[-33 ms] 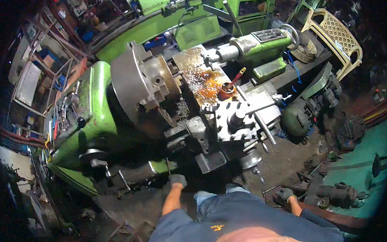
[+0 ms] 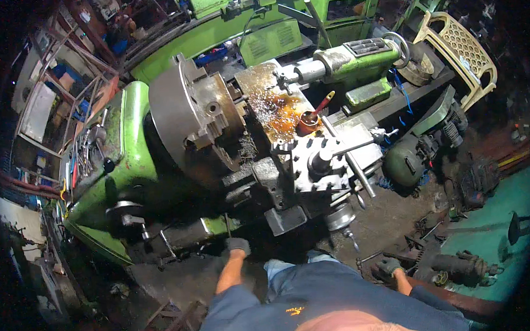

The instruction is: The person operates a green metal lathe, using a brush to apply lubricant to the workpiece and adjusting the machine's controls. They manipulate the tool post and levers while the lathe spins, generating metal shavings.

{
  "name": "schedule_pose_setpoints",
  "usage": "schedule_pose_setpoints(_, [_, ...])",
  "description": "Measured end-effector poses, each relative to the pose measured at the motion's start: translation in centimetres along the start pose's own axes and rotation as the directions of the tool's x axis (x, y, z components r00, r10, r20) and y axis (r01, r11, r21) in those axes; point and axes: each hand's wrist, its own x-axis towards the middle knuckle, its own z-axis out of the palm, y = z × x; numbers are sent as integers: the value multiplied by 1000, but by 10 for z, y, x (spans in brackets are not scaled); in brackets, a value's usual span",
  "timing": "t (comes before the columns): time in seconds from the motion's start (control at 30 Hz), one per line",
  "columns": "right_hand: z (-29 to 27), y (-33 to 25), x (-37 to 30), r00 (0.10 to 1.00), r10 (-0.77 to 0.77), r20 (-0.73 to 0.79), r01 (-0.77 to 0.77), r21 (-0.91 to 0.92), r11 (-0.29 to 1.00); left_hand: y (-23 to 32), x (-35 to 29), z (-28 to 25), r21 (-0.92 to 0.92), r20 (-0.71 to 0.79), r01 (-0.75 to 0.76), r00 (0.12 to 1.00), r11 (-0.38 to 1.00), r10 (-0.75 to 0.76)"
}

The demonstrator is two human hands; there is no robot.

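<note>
My left hand (image 2: 237, 246), in a grey glove, is closed around the lower end of a thin upright lever (image 2: 228, 225) at the front of a large green lathe (image 2: 136, 126). Above and beyond it is the lathe's big round chuck (image 2: 178, 116). My right hand (image 2: 389, 266), also gloved, is low on the right, away from the lathe. In the picture it is beside dark machine parts on the floor; its fingers are too dark to make out. The square tool post (image 2: 320, 166) with its long handle lies between the chuck and the tailstock (image 2: 363, 60).
A red pot (image 2: 308, 124) with a brush stands on the oily, chip-strewn carriage. Spanners (image 2: 95, 142) lie on the headstock. At the right are a plastic chair (image 2: 462, 50), a green motor (image 2: 405, 163) and dark machine parts (image 2: 461, 266). A handwheel (image 2: 341, 218) juts toward me.
The whole view has shifted very slightly. My left hand stays on the lever, and my right hand keeps its place.
</note>
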Motion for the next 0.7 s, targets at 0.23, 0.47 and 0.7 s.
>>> schedule_pose_setpoints(0.23, [-39,-28,14,986,146,80,-160,211,964,-51,-31,-56,-296,-82,124,985,947,-154])
schedule_pose_setpoints(0.47, [-80,-58,68,994,60,-86,-46,153,987,-33,-53,-118,-327,-142,180,961,928,-236])
schedule_pose_setpoints(0.7, [-53,-74,65,996,93,17,-93,328,940,-32,-59,-53,-517,-293,93,915,851,-278])
